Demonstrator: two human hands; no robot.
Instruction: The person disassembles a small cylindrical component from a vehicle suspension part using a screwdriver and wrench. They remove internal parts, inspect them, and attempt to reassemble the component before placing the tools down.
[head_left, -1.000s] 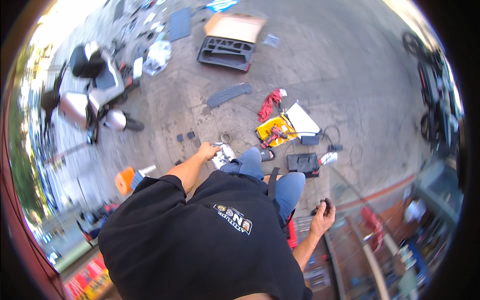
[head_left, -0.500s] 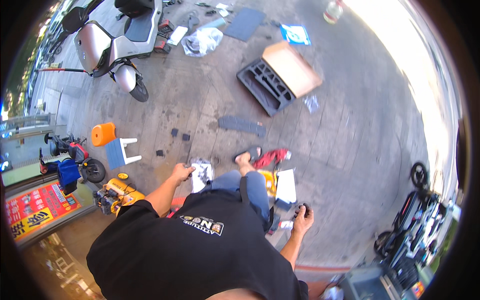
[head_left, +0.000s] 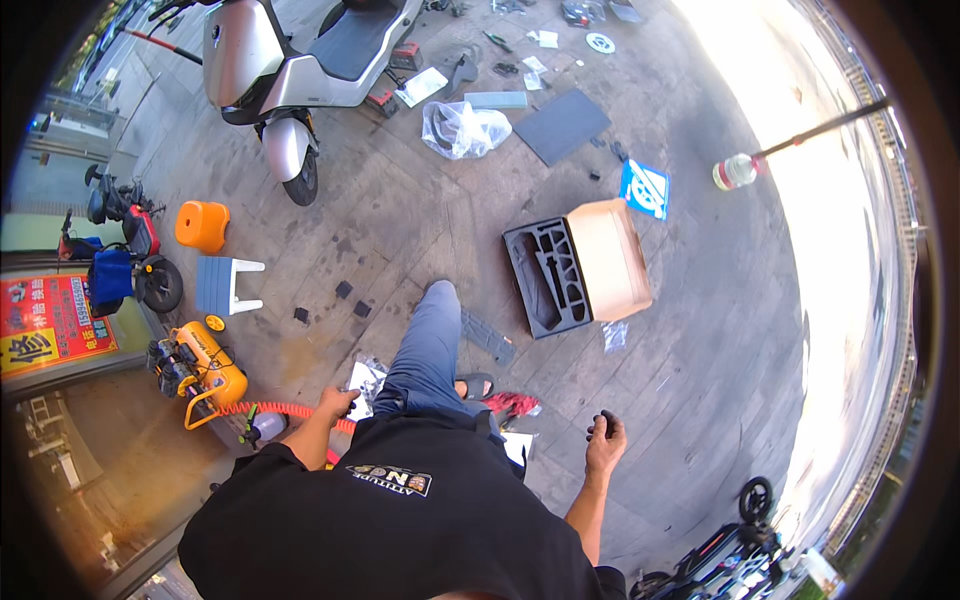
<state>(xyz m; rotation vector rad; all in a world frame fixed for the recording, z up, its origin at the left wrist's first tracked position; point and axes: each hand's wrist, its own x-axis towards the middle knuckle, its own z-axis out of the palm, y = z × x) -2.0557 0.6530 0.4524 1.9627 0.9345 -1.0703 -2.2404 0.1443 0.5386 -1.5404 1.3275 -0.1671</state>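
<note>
My left hand (head_left: 337, 402) hangs beside my left thigh, closed. Something small and dark shows at its fingertips, too small to name. A white sheet in clear plastic (head_left: 366, 378) lies on the ground just past it. Out to the right, my right hand (head_left: 606, 441) is held above the paving with its fingers curled in. Dark patches show at those fingers, and whether they grip a small thing cannot be made out. Ahead stands an open cardboard box (head_left: 612, 262) with a black foam insert (head_left: 547, 278) full of cutouts.
A silver scooter (head_left: 285, 75) stands far left. Nearer are an orange stool (head_left: 203, 226), a blue-and-white stool (head_left: 222, 285) and an orange air compressor (head_left: 212, 365) with a red coiled hose (head_left: 275, 408). Ahead lie a plastic bag (head_left: 463, 130) and dark panel (head_left: 562, 126). A folded scooter (head_left: 715, 560) stands right.
My view has shifted forward, and my left leg now reaches ahead beside the long dark strip. The box and scooter appear closer. Both hands stay low at my sides, still closed.
</note>
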